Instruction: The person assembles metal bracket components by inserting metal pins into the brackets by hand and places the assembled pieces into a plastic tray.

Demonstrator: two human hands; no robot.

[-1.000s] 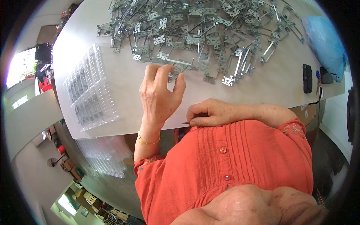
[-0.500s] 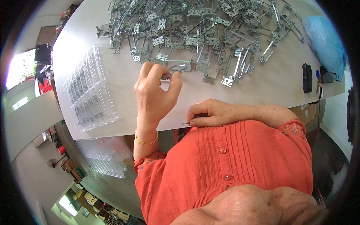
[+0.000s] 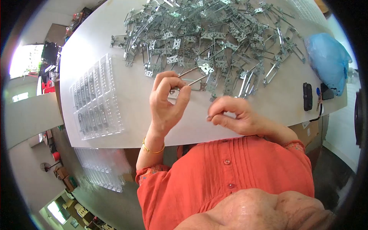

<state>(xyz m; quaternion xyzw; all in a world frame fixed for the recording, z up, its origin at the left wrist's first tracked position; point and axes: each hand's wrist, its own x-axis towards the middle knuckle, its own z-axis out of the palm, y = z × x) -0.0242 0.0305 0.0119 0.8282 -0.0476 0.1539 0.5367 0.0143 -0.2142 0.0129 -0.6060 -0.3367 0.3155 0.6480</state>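
My left hand (image 3: 168, 101) is pinched closed on a metal linkage bracket (image 3: 207, 69), its two thin rods and holed end plate sticking out to the right. Part of the bracket is hidden behind my fingers. My right hand (image 3: 235, 117), to the right and slightly nearer my body, is closed with thumb and forefinger together. A small dark tip (image 3: 209, 118) shows at its fingertips, and the rest of that thin piece is hidden in the hand. Beyond both hands lies a large pile of similar metal linkage brackets (image 3: 191, 30).
Clear plastic blister trays (image 3: 97, 99) lie on the table (image 3: 134, 132) at left, with more trays (image 3: 101, 166) below its edge. At right are a blue plastic bag (image 3: 327, 61), a black case (image 3: 307, 96) and keys (image 3: 319, 97).
My left hand has lifted a linkage bracket, whose rods and end plate now show clear of the pile. My right hand has moved forward from my body, over the table and nearer the bracket.
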